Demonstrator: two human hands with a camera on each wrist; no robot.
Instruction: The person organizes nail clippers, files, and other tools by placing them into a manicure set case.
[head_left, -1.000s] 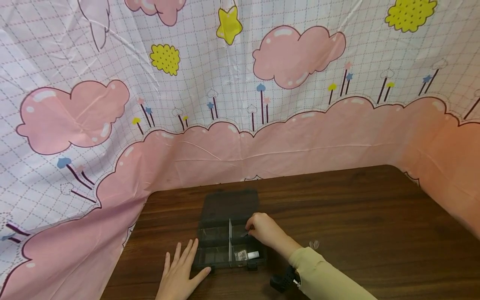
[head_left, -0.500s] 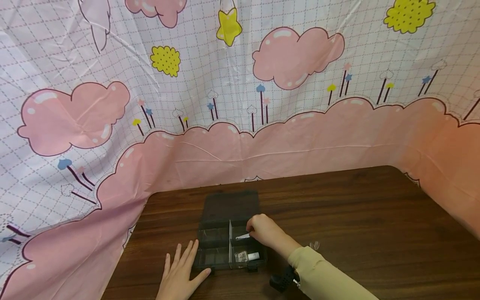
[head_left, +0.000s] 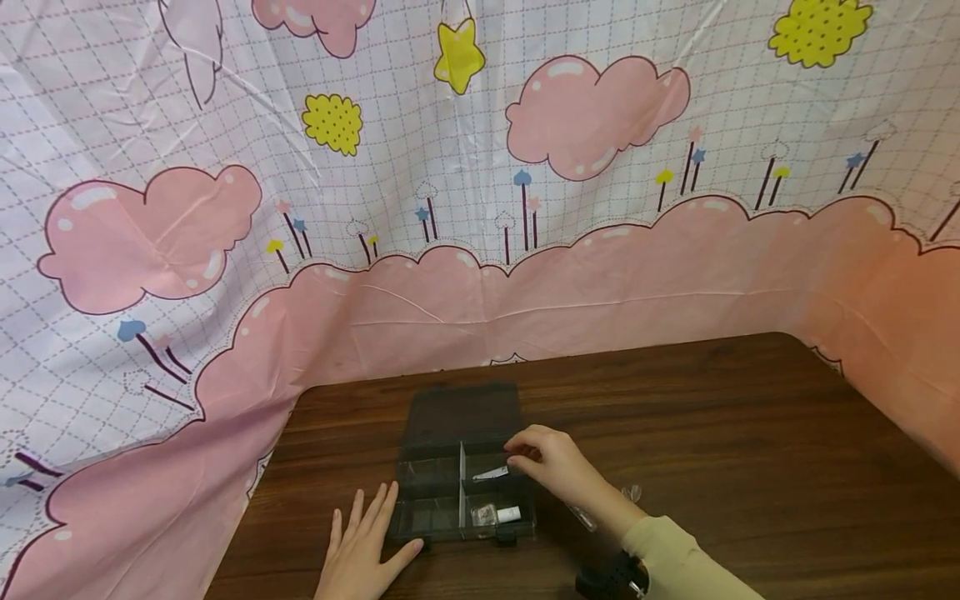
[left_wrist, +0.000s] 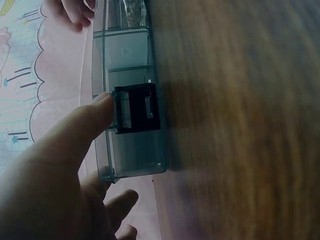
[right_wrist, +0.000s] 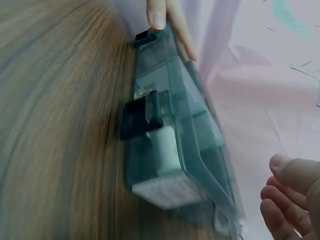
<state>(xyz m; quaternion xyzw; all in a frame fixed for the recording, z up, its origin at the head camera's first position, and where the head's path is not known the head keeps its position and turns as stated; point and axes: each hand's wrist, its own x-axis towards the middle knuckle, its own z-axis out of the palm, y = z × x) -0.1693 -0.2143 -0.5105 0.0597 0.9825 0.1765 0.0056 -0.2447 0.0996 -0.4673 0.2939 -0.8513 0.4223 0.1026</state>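
A dark, see-through divided box (head_left: 431, 530) lies on the table, its lid (head_left: 461, 412) folded back. My left hand (head_left: 363, 546) is spread at its left side. In the left wrist view the thumb of that hand (left_wrist: 60, 155) touches the box beside a black latch (left_wrist: 137, 108). A slim, pale, tapered item (head_left: 491, 475) lies in the back right compartment. My right hand (head_left: 555, 462) hovers at that compartment's right edge, fingers loosely bent and holding nothing. In the front right compartment a small clear bottle (head_left: 483, 514) with a white cap (head_left: 508, 514) lies on its side.
Small clear pieces (head_left: 632, 493) lie on the brown wooden table (head_left: 712, 433) right of the box, and another clear strip (head_left: 583, 518) shows by my right forearm. A patterned pink and white cloth (head_left: 420, 308) hangs behind the table.
My right hand has let go of the slim pale item in the back right compartment and drawn back to the right, its fingers loosening. My left hand has stayed in place.
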